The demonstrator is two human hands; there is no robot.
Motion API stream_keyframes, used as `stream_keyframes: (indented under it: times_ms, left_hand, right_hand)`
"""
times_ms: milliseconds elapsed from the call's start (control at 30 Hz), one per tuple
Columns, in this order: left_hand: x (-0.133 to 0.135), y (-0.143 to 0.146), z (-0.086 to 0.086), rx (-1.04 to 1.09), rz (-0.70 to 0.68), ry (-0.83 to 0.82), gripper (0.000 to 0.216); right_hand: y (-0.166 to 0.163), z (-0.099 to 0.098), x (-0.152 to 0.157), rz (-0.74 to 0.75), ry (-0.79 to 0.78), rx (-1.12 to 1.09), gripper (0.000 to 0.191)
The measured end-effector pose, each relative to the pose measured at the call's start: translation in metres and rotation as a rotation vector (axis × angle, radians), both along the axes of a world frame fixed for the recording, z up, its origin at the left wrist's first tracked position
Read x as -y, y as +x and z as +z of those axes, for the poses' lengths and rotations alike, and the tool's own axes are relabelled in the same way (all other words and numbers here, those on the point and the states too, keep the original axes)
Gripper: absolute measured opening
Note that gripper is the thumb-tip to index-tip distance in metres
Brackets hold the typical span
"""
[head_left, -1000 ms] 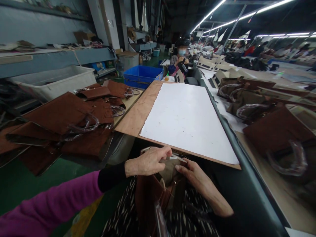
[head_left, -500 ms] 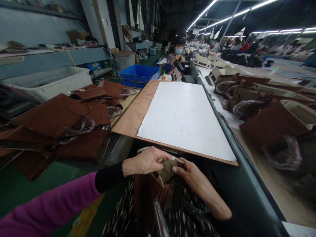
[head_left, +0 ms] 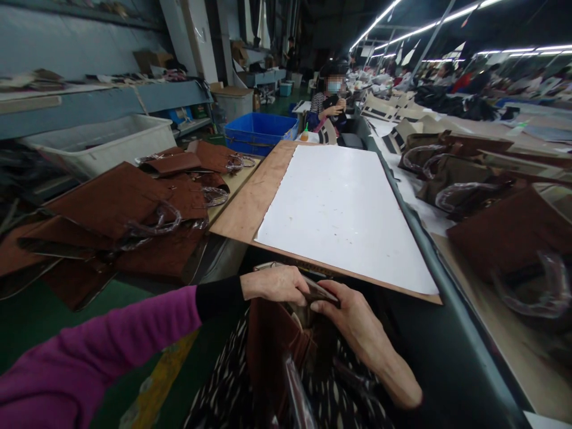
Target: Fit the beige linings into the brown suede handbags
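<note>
A brown handbag (head_left: 272,351) rests upright on my lap, its mouth facing up and a plastic-wrapped handle (head_left: 298,387) hanging toward me. My left hand (head_left: 279,285) is closed over the bag's opening, its fingertips bent down and partly hidden against the pale lining. With thumb and fingers, my right hand (head_left: 339,304) pinches the rim of the bag at the right end of the opening. The inside of the bag is mostly covered by my hands.
Ahead lies a board (head_left: 241,208) topped by a white sheet (head_left: 339,202). Brown bags are heaped at left (head_left: 111,202); more bags (head_left: 509,232) line the bench at right. Beyond stand a blue bin (head_left: 261,134), a white tub (head_left: 111,143) and a seated co-worker (head_left: 328,107).
My left fingers, earlier pointing across the open lining, now bend down over the rim. The bag's mouth looks narrower, with less lining showing. The view has shifted slightly left.
</note>
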State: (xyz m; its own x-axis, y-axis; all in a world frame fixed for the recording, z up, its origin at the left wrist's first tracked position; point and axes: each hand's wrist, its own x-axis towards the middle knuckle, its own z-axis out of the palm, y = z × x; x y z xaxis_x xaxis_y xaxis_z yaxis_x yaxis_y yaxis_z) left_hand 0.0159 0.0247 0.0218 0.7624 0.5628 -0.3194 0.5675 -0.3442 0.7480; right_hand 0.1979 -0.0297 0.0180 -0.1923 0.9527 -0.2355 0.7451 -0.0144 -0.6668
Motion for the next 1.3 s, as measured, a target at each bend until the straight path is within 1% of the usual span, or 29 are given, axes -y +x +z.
stream_keyframes:
  times_ms: [67, 133, 267, 333, 467, 600, 633, 733, 833, 900, 1033, 1200, 1300]
  left_hand:
    - [-0.002, 0.003, -0.003, -0.033, 0.02, 0.033, 0.017]
    - [-0.002, 0.006, -0.006, -0.054, 0.058, 0.039, 0.019]
    - [-0.002, 0.004, -0.011, -0.079, 0.207, 0.029, 0.027]
    - [0.0, -0.002, -0.011, -0.067, 0.257, 0.041, 0.028]
    - [0.006, -0.016, -0.006, 0.022, 0.274, 0.082, 0.01]
    - [0.013, -0.029, -0.002, 0.007, 0.285, 0.2, 0.005]
    - [0.015, -0.031, -0.002, -0.013, 0.296, 0.22, 0.007]
    - [0.017, -0.036, -0.003, -0.035, 0.332, 0.253, 0.027]
    - [0.015, -0.038, -0.007, 0.02, 0.353, 0.292, 0.038]
    - [0.013, -0.038, -0.01, 0.036, 0.358, 0.288, 0.039]
    - [0.006, -0.034, -0.013, -0.033, 0.305, 0.256, 0.028]
    - [0.001, -0.028, -0.005, -0.048, 0.284, 0.252, 0.03]
    - [-0.005, -0.027, 0.001, -0.042, 0.212, 0.219, 0.025]
  right_hand:
    - [-0.002, 0.0, -0.005, 0.036, -0.015, 0.033, 0.027]
    - [-0.002, -0.001, -0.009, 0.059, -0.038, 0.013, 0.022]
    - [0.007, -0.006, -0.01, 0.056, -0.078, -0.099, 0.025]
    - [0.015, -0.01, -0.009, 0.041, -0.088, -0.134, 0.027]
    - [0.026, -0.016, -0.006, 0.007, -0.108, -0.193, 0.031]
    - [0.032, -0.017, -0.004, -0.002, -0.134, -0.248, 0.033]
    - [0.033, -0.017, -0.003, 0.002, -0.146, -0.261, 0.034]
    - [0.036, -0.014, 0.0, 0.014, -0.185, -0.28, 0.034]
    - [0.036, -0.012, 0.004, 0.019, -0.195, -0.249, 0.033]
    - [0.036, -0.011, 0.007, 0.02, -0.167, -0.22, 0.033]
    - [0.036, -0.01, 0.011, 0.02, -0.125, -0.17, 0.033]
    - [0.036, -0.007, 0.013, 0.02, -0.101, -0.106, 0.03]
    - [0.035, -0.01, 0.013, 0.012, -0.086, -0.101, 0.03]
